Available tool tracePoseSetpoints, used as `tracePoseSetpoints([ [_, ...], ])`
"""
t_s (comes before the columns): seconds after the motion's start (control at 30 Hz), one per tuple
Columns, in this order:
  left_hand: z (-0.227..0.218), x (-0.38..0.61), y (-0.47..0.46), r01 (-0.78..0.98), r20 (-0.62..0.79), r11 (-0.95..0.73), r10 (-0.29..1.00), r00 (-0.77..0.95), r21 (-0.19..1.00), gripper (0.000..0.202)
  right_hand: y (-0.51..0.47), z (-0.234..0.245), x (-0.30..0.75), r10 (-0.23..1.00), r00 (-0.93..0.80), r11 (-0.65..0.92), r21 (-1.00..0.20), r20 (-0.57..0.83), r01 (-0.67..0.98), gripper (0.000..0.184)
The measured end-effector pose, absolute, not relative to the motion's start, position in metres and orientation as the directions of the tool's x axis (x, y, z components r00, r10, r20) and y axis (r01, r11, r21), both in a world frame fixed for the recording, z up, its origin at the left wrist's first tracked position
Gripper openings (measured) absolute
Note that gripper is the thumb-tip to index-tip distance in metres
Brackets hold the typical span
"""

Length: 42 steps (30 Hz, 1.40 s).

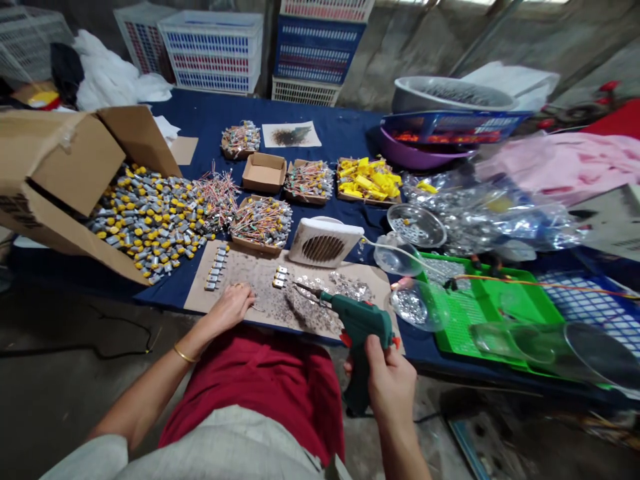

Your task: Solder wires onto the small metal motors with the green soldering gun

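Note:
My right hand [389, 380] is wrapped round the grip of a green soldering gun [357, 327], whose thin tip points left toward a small group of little motors [280, 277] on a cardboard sheet [265, 283]. My left hand [231, 307] rests on the near edge of that sheet, fingers curled, pinching something too small to make out. A row of grey motors [216, 268] lies on the sheet's left part. A white vented fan housing [325, 242] stands at the back of the sheet.
A tipped cardboard box [60, 173] spills several yellow-capped motors [150, 223] at the left. Small boxes of wired motors [261, 222], yellow parts [367, 179], clear dishes [416, 225], a green tray [480, 307], plastic bags and stacked crates [215, 50] crowd the blue table.

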<state>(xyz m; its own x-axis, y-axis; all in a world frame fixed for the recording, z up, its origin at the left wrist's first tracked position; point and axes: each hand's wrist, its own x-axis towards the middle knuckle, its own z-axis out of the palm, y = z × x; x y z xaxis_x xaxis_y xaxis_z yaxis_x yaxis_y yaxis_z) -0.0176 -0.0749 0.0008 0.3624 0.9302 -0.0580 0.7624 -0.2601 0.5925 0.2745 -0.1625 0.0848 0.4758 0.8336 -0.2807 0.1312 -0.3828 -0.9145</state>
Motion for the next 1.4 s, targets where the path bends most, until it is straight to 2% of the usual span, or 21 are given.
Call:
tracePoseSetpoints([
  [0.1,0.003,-0.024,-0.066,0.593,-0.083,-0.085,0.964,0.251,0.800,0.022,-0.163,0.084,0.278,0.828,0.507,-0.361,-0.919,-0.239,0.157,0.056],
  [0.2,0.009,-0.022,-0.046,0.356,-0.239,0.109,0.907,0.346,0.928,0.025,-0.162,0.084,0.279,0.844,0.520,-0.310,-0.912,-0.134,0.269,0.056],
  [0.23,0.012,-0.018,-0.039,0.332,-0.273,0.137,0.871,0.409,0.933,0.026,-0.160,0.084,0.278,0.857,0.506,-0.291,-0.904,-0.100,0.314,0.056],
  [0.3,0.016,-0.008,-0.027,0.394,-0.280,0.082,0.834,0.476,0.915,0.023,-0.156,0.085,0.273,0.887,0.459,-0.250,-0.878,-0.040,0.408,0.056],
  [0.4,0.017,0.005,-0.017,0.548,-0.207,-0.072,0.878,0.431,0.834,0.018,-0.149,0.087,0.262,0.927,0.371,-0.170,-0.816,0.057,0.552,0.056],
  [0.5,0.012,0.012,-0.014,0.591,-0.174,-0.112,0.897,0.405,0.799,0.018,-0.142,0.086,0.255,0.943,0.311,-0.110,-0.765,0.123,0.635,0.055],
  [0.7,0.007,0.016,-0.005,0.568,-0.138,-0.154,0.888,0.438,0.809,0.022,-0.129,0.087,0.258,0.977,0.196,-0.078,-0.706,0.088,0.704,0.057],
  [0.87,0.002,0.017,0.002,0.544,-0.190,-0.097,0.874,0.447,0.833,0.019,-0.118,0.088,0.258,0.991,0.107,-0.027,-0.656,0.083,0.754,0.056],
  [1.1,-0.007,0.017,0.012,0.544,-0.242,-0.074,0.840,0.486,0.836,0.011,-0.109,0.091,0.257,0.995,0.040,0.030,-0.640,0.094,0.768,0.054],
  [1.4,-0.015,0.017,0.016,0.553,-0.230,-0.095,0.842,0.488,0.828,0.011,-0.103,0.094,0.254,0.996,0.018,0.042,-0.616,0.091,0.786,0.051],
])
